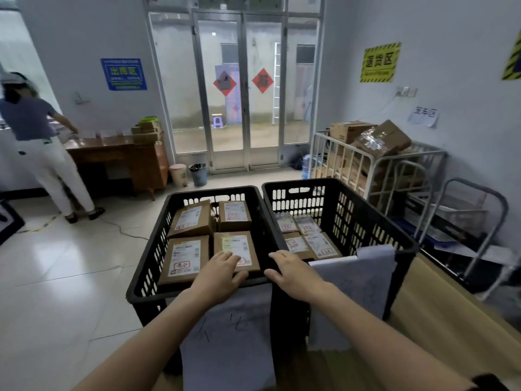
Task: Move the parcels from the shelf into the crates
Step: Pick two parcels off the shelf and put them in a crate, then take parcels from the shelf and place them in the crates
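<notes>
Two black slotted crates stand side by side in front of me. The left crate (146, 266) holds several labelled brown cardboard parcels stacked high. My left hand (222, 270) lies on the near-right parcel (235, 246), with fingers on its top and thumb at its near edge by the rim. The right crate (366, 210) holds several flatter labelled parcels (307, 235) lying lower down. My right hand (293, 270) grips the near rim where the two crates meet. The shelf is out of view.
White paper sheets (228, 334) hang over the crates' near walls. The crates rest on a wooden surface (423, 300). A cage trolley (375, 165) of cartons and a metal cart (479, 227) stand on the right. Another person (36, 142) stands at a desk (127, 159) far left.
</notes>
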`<state>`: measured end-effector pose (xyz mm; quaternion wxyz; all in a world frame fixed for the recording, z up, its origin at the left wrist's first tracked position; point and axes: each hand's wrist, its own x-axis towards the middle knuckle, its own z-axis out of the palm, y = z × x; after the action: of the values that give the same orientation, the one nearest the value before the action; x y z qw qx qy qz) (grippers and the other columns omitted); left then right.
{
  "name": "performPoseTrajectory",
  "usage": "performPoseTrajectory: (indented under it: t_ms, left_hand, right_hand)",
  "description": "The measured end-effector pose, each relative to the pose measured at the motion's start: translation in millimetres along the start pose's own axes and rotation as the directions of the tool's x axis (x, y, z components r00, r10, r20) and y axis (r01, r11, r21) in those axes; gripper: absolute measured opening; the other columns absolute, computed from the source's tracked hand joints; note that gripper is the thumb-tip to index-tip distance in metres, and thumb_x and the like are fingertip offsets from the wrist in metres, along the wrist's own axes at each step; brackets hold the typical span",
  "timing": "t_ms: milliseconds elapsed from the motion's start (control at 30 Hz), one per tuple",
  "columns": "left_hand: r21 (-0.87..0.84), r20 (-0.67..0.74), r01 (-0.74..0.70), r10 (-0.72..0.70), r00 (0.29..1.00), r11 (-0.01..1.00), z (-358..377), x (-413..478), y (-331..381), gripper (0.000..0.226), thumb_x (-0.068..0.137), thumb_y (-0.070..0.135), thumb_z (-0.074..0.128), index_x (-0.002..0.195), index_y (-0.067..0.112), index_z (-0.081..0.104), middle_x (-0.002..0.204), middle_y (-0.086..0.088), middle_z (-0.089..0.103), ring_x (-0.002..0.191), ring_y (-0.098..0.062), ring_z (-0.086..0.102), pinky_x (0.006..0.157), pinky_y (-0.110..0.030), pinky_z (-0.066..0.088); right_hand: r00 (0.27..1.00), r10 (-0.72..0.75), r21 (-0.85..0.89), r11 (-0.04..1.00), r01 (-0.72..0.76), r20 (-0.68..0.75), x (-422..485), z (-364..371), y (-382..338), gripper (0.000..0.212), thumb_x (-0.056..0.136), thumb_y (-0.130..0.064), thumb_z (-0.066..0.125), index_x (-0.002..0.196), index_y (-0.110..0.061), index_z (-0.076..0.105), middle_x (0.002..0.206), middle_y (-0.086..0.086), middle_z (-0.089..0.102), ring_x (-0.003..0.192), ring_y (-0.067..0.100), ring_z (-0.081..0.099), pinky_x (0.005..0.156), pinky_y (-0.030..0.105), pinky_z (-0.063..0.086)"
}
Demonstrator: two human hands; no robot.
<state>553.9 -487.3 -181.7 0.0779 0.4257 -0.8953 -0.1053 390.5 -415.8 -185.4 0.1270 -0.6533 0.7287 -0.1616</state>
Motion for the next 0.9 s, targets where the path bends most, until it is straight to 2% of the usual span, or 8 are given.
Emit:
performPoseTrajectory:
  t_ms: [267, 467, 700, 900]
  left_hand:
    - [-0.080, 0.008, -0.168, 0.169, 0.986, 0.983, 14.5, -50.6, 32.6, 0.050, 0.095, 0.037, 0.044, 0.138, 0.012, 0.041, 0.143, -0.004, 0.040, 0.137, -0.018, 0.029, 0.113, -0.029, 0.022]
    - [-0.148, 0.093, -0.289, 0.305, 0.948, 0.946, 47.7, -90.4, 86.0, 0.052, 0.096, 0.038, 0.042, 0.141, 0.012, 0.036, 0.148, -0.006, 0.035, 0.140, -0.022, 0.024, 0.113, -0.032, 0.022]
    - [-0.139, 0.144, -0.526, 0.542, 0.828, 0.839, 75.6, -115.5, 179.4, 0.050, 0.095, 0.039, 0.043, 0.137, 0.011, 0.041, 0.142, -0.006, 0.042, 0.134, -0.021, 0.033, 0.110, -0.026, 0.021]
    - [-0.157, 0.177, -0.652, 0.671, 0.720, 0.742, 86.2, -155.0, 278.6, 0.053, 0.096, 0.042, 0.041, 0.139, 0.012, 0.038, 0.144, -0.005, 0.039, 0.137, -0.022, 0.028, 0.111, -0.030, 0.023]
  right_hand:
    - [0.987, 0.149, 0.065, 0.987, -0.146, -0.058, -91.0, 9.7, 0.3, 0.050, 0.096, -0.035, 0.044, 0.140, -0.013, 0.036, 0.143, 0.005, 0.041, 0.131, 0.019, 0.038, 0.105, 0.032, 0.036]
    - [0.940, 0.338, -0.027, 0.940, -0.340, -0.049, -181.6, 22.4, 14.3, 0.050, 0.098, -0.035, 0.042, 0.141, -0.010, 0.035, 0.146, 0.007, 0.037, 0.134, 0.022, 0.035, 0.107, 0.032, 0.031]
    - [0.820, 0.566, 0.012, 0.824, -0.567, -0.086, -295.0, -4.2, 43.2, 0.047, 0.098, -0.038, 0.040, 0.137, -0.012, 0.039, 0.140, 0.007, 0.041, 0.126, 0.024, 0.043, 0.102, 0.035, 0.037]
    - [0.682, 0.715, 0.099, 0.698, -0.709, -0.157, -397.2, -29.1, 65.3, 0.052, 0.098, -0.041, 0.038, 0.142, -0.015, 0.033, 0.147, 0.005, 0.034, 0.133, 0.022, 0.035, 0.105, 0.035, 0.034]
